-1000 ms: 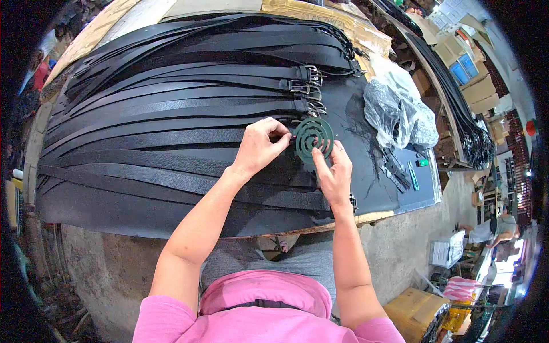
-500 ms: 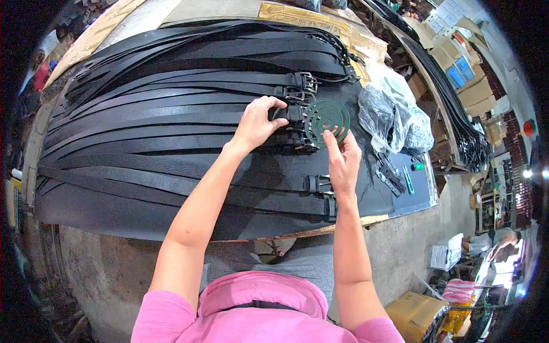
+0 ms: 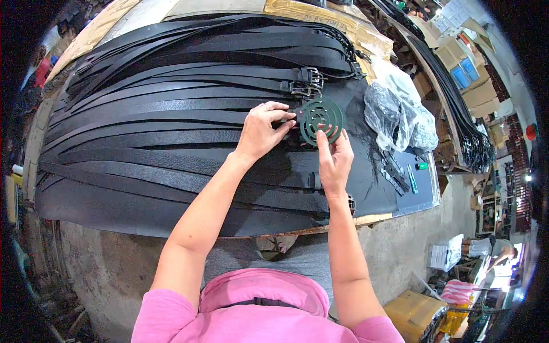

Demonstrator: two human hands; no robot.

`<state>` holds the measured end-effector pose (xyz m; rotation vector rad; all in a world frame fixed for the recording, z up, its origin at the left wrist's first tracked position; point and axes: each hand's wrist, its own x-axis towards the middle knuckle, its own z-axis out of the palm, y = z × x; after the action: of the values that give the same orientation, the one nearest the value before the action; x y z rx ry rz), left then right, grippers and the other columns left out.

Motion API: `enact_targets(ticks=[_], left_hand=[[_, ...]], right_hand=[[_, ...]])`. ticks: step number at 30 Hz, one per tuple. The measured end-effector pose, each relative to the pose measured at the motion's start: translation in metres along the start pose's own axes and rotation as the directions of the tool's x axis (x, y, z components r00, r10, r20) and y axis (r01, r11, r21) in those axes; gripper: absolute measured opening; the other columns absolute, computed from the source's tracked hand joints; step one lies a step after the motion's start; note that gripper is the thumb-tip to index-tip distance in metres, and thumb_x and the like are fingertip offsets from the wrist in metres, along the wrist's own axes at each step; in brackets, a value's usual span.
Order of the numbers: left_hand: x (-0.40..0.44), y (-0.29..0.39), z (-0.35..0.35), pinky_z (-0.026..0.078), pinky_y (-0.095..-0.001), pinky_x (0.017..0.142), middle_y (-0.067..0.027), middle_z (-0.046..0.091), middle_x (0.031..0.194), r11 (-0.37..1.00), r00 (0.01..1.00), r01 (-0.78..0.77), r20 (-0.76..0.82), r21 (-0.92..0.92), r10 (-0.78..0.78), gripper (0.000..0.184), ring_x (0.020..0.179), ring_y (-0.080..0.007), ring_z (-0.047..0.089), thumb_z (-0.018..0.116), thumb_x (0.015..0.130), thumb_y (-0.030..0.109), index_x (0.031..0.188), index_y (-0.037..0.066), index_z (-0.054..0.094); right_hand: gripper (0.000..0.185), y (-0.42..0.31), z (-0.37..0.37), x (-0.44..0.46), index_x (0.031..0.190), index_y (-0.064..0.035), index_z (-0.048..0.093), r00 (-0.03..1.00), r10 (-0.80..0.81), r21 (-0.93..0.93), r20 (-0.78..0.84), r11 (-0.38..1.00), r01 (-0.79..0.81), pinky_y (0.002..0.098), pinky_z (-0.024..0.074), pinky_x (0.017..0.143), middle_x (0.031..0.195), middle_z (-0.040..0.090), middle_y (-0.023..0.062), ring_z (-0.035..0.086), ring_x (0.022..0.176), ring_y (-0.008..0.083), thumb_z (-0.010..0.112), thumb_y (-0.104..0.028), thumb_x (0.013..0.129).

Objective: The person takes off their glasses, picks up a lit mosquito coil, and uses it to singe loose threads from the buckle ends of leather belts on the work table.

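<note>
At the centre of the frame, we see a green spiral disc (image 3: 322, 102) clamped in the right hand (image 3: 335, 160), thumb on its face and fingers behind, a grip that we judge keeps the thin coil flat and steady. Just left of it, the left hand (image 3: 264, 128) curls its thumb and fingers around a dark belt end; we cannot tell whether that pinch is closed. Black belts (image 3: 171, 107) run side by side from the left, buckles (image 3: 307, 90) towards centre, probably so the ends lie within reach. Right of the disc, we find bare tabletop (image 3: 363, 177) for sideways movement, bounded by a clear plastic bag (image 3: 400, 114) at upper right and a teal cutter (image 3: 412, 179) below it. The table's front edge runs under the right forearm.
</note>
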<state>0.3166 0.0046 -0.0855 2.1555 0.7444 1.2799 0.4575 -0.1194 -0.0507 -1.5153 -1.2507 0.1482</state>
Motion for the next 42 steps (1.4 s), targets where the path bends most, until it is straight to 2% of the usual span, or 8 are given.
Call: enact_targets(ticks=[1,4,7,13,19,24,33,42], left_hand=[[0.0,0.001,0.0,0.052,-0.0383,0.091,-0.0113,0.072,0.11,1.0,1.0,0.007,0.003,-0.009,-0.007,0.017,0.103,-0.0292,0.067,0.08,0.078,0.013,0.093,0.006,0.077],[0.002,0.002,-0.001,0.052,-0.0382,0.089,-0.0102,0.071,0.104,0.988,0.992,-0.117,-0.036,0.097,0.121,0.014,0.1,-0.0282,0.066,0.08,0.076,0.011,0.088,0.006,0.076],[0.002,0.011,-0.005,0.051,-0.0391,0.087,-0.0088,0.07,0.097,0.984,0.995,-0.083,-0.039,0.159,0.09,0.011,0.098,-0.027,0.065,0.079,0.076,0.01,0.084,0.005,0.074],[0.003,-0.002,-0.008,0.052,-0.0381,0.081,-0.0094,0.069,0.091,0.999,0.999,-0.039,0.017,0.003,0.039,0.012,0.089,-0.0277,0.066,0.078,0.074,0.006,0.083,0.004,0.071],[0.003,0.001,-0.009,0.053,-0.0377,0.08,-0.0111,0.069,0.089,0.991,0.993,-0.119,0.01,0.062,0.118,0.013,0.088,-0.029,0.066,0.077,0.074,0.003,0.084,0.002,0.069],[0.003,-0.003,-0.007,0.053,-0.0372,0.081,-0.0113,0.069,0.089,0.995,0.996,-0.094,-0.006,0.027,0.095,0.013,0.088,-0.0295,0.066,0.077,0.074,0.002,0.084,0.001,0.067],[0.003,-0.003,-0.01,0.053,-0.0361,0.083,-0.0114,0.069,0.09,0.997,0.997,-0.075,0.01,-0.019,0.075,0.014,0.09,-0.0285,0.067,0.077,0.074,0.0,0.084,0.001,0.067],[0.003,-0.005,-0.009,0.053,-0.036,0.082,-0.0112,0.069,0.09,0.997,0.997,-0.069,0.012,-0.022,0.07,0.014,0.089,-0.0284,0.067,0.077,0.073,-0.001,0.083,0.001,0.067]], right_hand=[[0.011,0.0,0.0,0.0,0.102,0.0,0.065,1.0,0.0,-0.001,0.002,1.0,0.0,0.0373,0.0478,0.079,0.094,0.064,0.0146,0.061,0.087,0.0293,0.063,-0.007,0.094],[0.01,-0.001,0.001,-0.001,0.1,0.0002,0.065,1.0,-0.001,-0.013,0.007,1.0,0.001,0.0382,0.0476,0.078,0.094,0.064,0.0147,0.061,0.087,0.0302,0.063,-0.007,0.093],[0.01,-0.002,0.002,-0.002,0.1,0.0006,0.065,1.0,-0.011,-0.038,0.012,0.999,0.012,0.0388,0.0476,0.078,0.094,0.064,0.0154,0.061,0.087,0.0311,0.063,-0.006,0.092],[0.013,-0.003,0.004,-0.003,0.101,0.0023,0.064,0.997,-0.069,-0.062,0.03,0.996,0.071,0.0404,0.0483,0.082,0.099,0.064,0.0193,0.062,0.092,0.0348,0.064,-0.006,0.091],[0.016,-0.004,0.006,-0.002,0.103,0.004,0.064,0.995,-0.084,-0.108,0.055,0.99,0.09,0.0426,0.0484,0.083,0.102,0.064,0.0215,0.061,0.094,0.0377,0.063,-0.006,0.091],[0.016,-0.009,0.004,-0.002,0.103,0.0039,0.064,0.997,-0.046,-0.117,0.067,0.992,0.053,0.0423,0.0485,0.083,0.102,0.064,0.0213,0.061,0.094,0.0375,0.063,-0.006,0.091],[0.018,-0.005,0.007,-0.002,0.105,0.0061,0.063,0.987,-0.127,-0.187,0.103,0.972,0.144,0.0443,0.0487,0.085,0.105,0.062,0.0241,0.06,0.096,0.0404,0.062,-0.006,0.091],[0.019,-0.011,0.008,-0.003,0.104,0.0071,0.062,0.986,-0.133,-0.19,0.1,0.97,0.15,0.0444,0.049,0.084,0.105,0.061,0.0249,0.06,0.096,0.0415,0.062,-0.006,0.091]])
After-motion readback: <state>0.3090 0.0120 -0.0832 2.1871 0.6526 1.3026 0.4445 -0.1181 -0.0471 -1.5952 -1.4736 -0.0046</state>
